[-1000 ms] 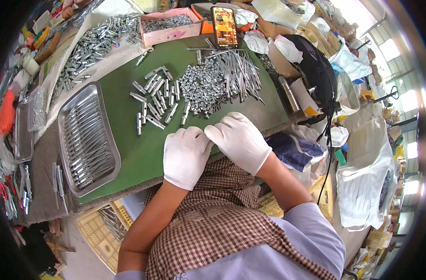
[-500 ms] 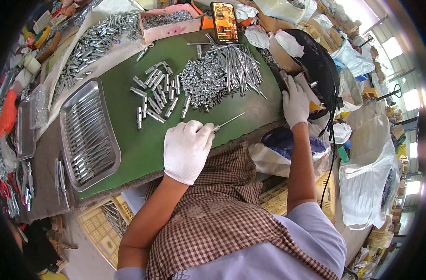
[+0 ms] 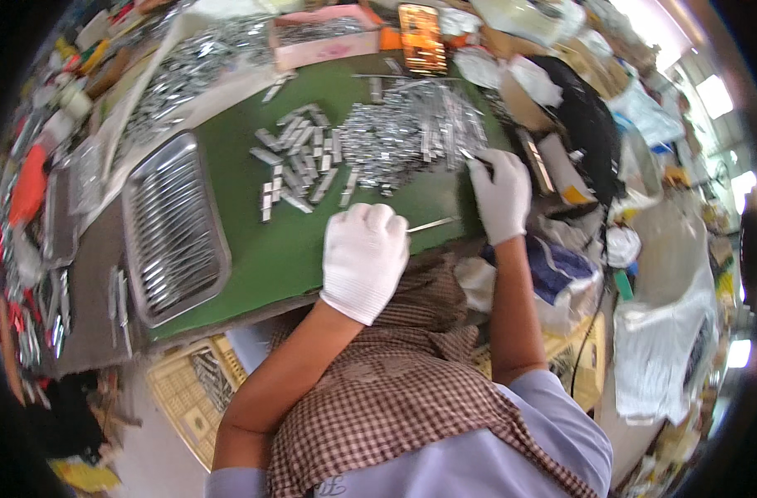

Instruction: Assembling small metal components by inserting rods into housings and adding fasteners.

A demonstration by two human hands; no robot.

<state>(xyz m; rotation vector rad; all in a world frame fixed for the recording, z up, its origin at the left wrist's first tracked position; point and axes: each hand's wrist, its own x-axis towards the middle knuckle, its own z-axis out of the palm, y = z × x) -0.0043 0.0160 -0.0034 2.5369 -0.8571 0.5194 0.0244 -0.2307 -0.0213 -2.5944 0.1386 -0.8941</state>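
- Two hands, both gloved in white: your left hand (image 3: 367,253) is curled, pinching one rod (image 3: 432,224); your right hand (image 3: 503,195) has thumb and forefinger apart, their tips at the rod heap (image 3: 457,124). Whether they grip anything, you cannot tell here.
- That one rod is thin, straight and silvery, its near end hidden in your left glove. It points right, over the bench (image 3: 96,324), close to the middle of the front edge.
- One green mat (image 3: 254,270) covers most of the bench top.
- One rod heap, too tangled to count, toward the mat's far right corner; one nut heap (image 3: 378,145) touches its left side, also past counting.
- One loose group of tubes (image 3: 299,153), over ten, left of the nuts; blur stops an exact count.
- One steel tray (image 3: 226,266) at the mat's left edge, holding a single row of slim pieces.
- One phone (image 3: 423,40) and one pink box (image 3: 328,51) along the far edge.
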